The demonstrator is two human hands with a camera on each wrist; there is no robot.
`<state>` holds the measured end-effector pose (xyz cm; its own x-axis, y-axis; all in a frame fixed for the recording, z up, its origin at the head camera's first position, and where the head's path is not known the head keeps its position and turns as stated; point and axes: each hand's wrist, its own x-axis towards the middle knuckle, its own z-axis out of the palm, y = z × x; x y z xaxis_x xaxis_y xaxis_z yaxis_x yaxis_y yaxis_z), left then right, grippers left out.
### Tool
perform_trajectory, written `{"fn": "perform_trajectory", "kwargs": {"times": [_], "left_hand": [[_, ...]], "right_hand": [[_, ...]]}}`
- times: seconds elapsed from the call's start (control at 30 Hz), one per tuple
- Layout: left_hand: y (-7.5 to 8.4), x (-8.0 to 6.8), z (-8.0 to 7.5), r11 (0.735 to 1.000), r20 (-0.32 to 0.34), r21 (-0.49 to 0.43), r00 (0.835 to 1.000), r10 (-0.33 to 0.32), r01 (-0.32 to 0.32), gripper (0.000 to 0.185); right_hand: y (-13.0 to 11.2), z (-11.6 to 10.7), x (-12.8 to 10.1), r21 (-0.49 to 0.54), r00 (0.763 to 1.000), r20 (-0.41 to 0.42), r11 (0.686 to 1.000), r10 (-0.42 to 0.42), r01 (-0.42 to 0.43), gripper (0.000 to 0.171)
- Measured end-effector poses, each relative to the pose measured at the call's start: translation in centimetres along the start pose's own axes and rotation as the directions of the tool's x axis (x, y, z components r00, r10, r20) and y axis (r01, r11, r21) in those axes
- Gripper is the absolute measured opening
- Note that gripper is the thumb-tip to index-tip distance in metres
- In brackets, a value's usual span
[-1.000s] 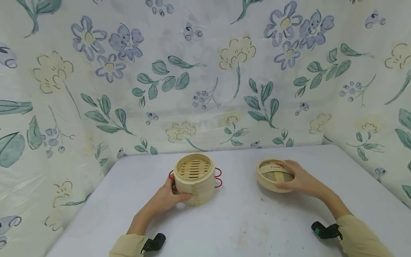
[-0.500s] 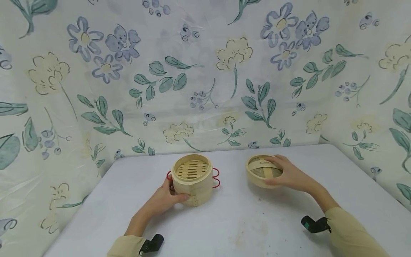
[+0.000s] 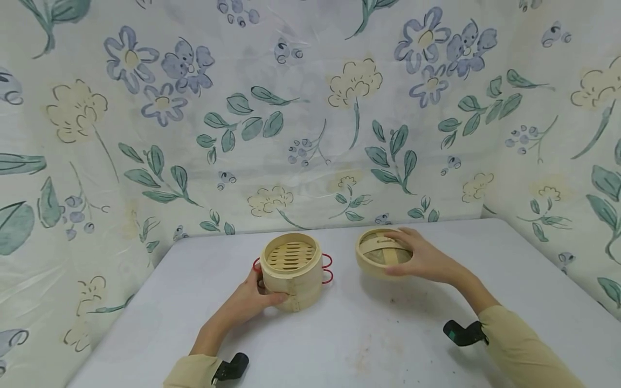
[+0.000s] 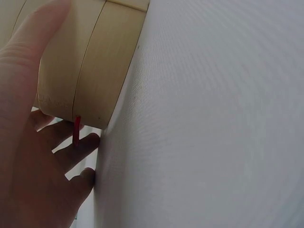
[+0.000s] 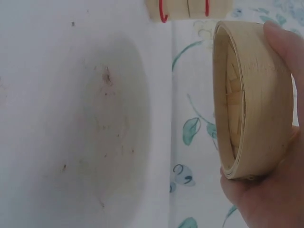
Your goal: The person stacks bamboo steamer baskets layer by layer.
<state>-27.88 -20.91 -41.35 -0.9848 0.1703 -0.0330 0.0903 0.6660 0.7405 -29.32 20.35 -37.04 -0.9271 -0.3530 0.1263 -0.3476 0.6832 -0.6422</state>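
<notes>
A round bamboo steamer (image 3: 296, 291) with a slatted inner floor stands upright on the table, red loops on its sides. My left hand (image 3: 249, 296) grips its left side, thumb across the front and fingers around the back, as the left wrist view also shows beside a red loop (image 4: 76, 130). To the right, my right hand (image 3: 419, 258) holds the bamboo steamer lid (image 3: 371, 264) by its rim. The lid hangs above the table, apart from the steamer. In the right wrist view its hollow underside (image 5: 232, 99) shows, and the thumb and fingers span the rim.
The white table (image 3: 310, 350) has brownish stains and small specks (image 3: 366, 350) toward the front. Floral cloth (image 3: 310, 118) hangs behind the table and along both sides. Black wrist cameras (image 3: 466, 333) sit at both sleeves.
My right hand has carried the lid left toward the steamer and raised it off the table. My left hand and the steamer keep their place; the head view has shifted slightly.
</notes>
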Motion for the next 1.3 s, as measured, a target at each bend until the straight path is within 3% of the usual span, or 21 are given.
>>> {"fn": "perform_trajectory", "kwargs": {"times": [0.23, 0.7, 1.3], "left_hand": [[0.0, 0.0, 0.0, 1.0, 0.005, 0.006, 1.0, 0.0, 0.0, 0.108], [0.0, -0.1, 0.0, 1.0, -0.011, 0.011, 1.0, 0.022, -0.022, 0.104], [0.1, 0.2, 0.1, 0.999, -0.002, 0.015, 0.999, 0.032, -0.032, 0.105]], "right_hand": [[-0.9, -0.3, 0.7, -0.009, 1.0, -0.02, 1.0, -0.009, 0.009, 0.091], [-5.1, 0.2, 3.1, 0.027, 0.998, -0.041, 0.998, -0.053, 0.054, 0.089], [-8.2, 2.0, 5.7, 0.022, 0.995, 0.001, 0.995, -0.099, 0.099, 0.086]]}}
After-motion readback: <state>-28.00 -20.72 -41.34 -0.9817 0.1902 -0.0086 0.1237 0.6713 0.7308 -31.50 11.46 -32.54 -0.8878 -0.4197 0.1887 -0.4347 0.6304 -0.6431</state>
